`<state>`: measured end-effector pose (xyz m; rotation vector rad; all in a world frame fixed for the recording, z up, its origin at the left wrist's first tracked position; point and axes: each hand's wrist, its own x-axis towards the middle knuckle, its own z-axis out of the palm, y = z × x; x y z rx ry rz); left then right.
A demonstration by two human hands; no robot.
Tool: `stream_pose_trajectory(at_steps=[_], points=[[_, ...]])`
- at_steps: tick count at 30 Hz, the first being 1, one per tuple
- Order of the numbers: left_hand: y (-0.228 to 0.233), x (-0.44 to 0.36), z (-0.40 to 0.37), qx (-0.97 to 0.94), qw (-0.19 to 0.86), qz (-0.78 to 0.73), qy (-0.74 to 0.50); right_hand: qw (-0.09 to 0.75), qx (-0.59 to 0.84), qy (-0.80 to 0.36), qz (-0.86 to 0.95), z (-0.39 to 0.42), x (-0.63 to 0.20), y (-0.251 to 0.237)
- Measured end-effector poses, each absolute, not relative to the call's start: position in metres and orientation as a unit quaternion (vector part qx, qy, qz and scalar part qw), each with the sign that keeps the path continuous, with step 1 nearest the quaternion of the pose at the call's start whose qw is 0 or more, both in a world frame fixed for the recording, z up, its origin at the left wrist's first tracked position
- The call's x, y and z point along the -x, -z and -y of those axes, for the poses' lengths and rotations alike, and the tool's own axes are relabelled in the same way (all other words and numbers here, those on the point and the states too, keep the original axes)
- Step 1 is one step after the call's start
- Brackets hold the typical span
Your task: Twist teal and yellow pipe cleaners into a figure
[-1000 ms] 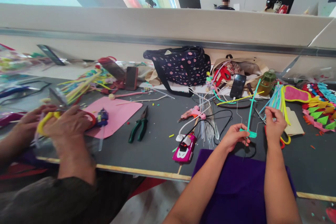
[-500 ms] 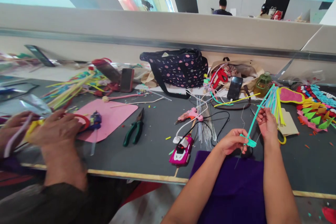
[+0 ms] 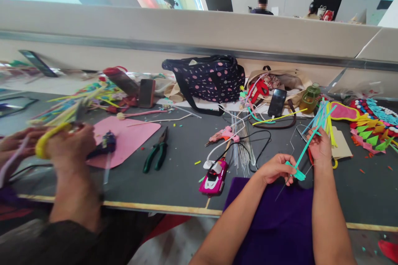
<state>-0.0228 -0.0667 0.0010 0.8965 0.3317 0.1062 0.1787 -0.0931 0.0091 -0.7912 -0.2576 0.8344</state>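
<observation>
My left hand (image 3: pixel 280 169), low over the purple cloth (image 3: pixel 270 223) at the table's edge, pinches a small flat teal bundle of pipe cleaner (image 3: pixel 299 174). From it a straight teal strand (image 3: pixel 306 149) slants up and right. My right hand (image 3: pixel 321 144) has its fingers curled around this strand, partly hidden. A thin wire (image 3: pixel 292 143) bends above the left hand, and a thin straight end shows below it. Behind my right hand lie scissors with a yellow handle (image 3: pixel 335 163), mostly covered, beside a bunch of blue and yellow pipe cleaners (image 3: pixel 329 126).
At the left, a co-worker's hands (image 3: pixel 70 145) hold yellow-handled scissors (image 3: pixel 49 140). Pliers (image 3: pixel 157 155), a pink glue gun (image 3: pixel 222 134), a magenta car-shaped power strip (image 3: pixel 214 178) and clear glue sticks (image 3: pixel 244 157) lie between us. A patterned bag (image 3: pixel 214 78) and phone (image 3: pixel 277 102) stand behind.
My right hand has moved slightly right and down, and the teal strand leans further right. The co-worker's scissors have swung upright. The view has shifted slightly.
</observation>
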Motion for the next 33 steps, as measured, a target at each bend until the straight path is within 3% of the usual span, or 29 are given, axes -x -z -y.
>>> stream_pose_trajectory(at_steps=[33], points=[[-0.0034,0.0230,0.0685,-0.449,0.876,-0.164,-0.058,0.819,0.347,-0.445,0.105,0.0920,-0.1799,-0.0053]])
